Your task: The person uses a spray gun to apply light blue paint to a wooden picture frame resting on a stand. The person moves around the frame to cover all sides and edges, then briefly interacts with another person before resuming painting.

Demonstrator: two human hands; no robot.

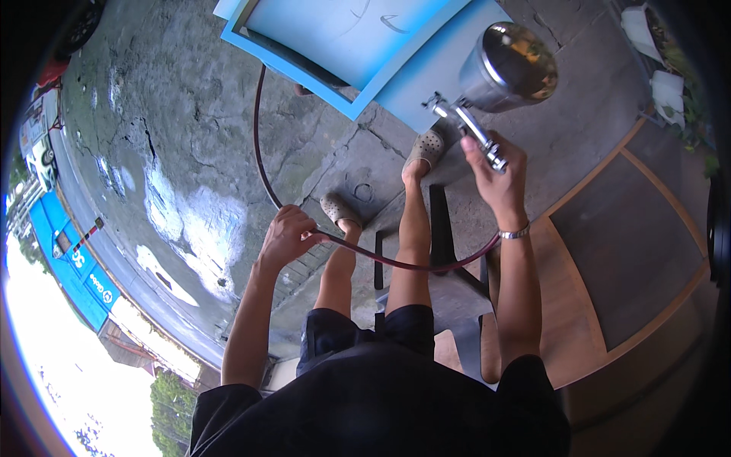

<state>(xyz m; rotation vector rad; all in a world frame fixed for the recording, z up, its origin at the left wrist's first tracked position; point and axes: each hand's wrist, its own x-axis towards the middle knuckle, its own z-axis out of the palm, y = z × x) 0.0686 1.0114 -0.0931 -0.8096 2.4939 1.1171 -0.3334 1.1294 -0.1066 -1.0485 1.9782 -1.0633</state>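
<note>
My right hand [502,179] is wrapped round the handle of a spray gun [466,122], a chromed one with a round metal cup [506,68] on top. The gun's nozzle points toward a light-blue painted frame or cabinet [365,84] standing ahead of me, with white showing on its panel. A dark red hose [426,266] sags from my right wrist across my legs to my left hand [289,234], whose fingers are closed on it. Past that hand the hose runs up behind the blue piece, where the rest is hidden.
Cracked concrete ground [198,114] with white paint stains spreads to the left. A wooden-framed panel [624,244] lies to the right, close to my arm. Dark metal legs [442,228] stand beside my right leg. White containers [667,95] and plants are at the far right.
</note>
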